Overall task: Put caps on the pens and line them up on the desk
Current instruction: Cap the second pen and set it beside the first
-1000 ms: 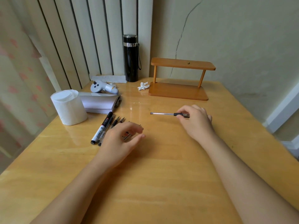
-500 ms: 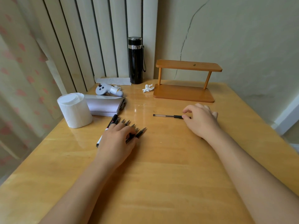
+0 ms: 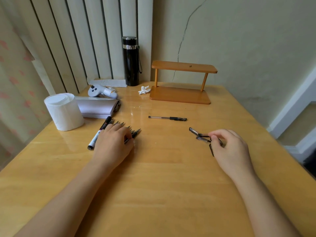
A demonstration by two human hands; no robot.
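A: Reaching with my right hand into the loose caps — thumb and forefinger are pinched on one, though which cap exactly is partly hidden behind the fingers.

B: And the pens?

A: The uncapped pens lie fanned under my left hand, which rests flat, fingers spread over the barrels; tips point away and to the right. Their long axes run diagonally, so the cap must travel leftward across the desk to meet a tip. One capped pen lies crosswise farther back, between the two hands; a thicker marker sits just left of the bundle.

B: Change from half a second earlier?

A: The right hand has left the capped pen and dropped back to the caps — the left hand has barely moved.
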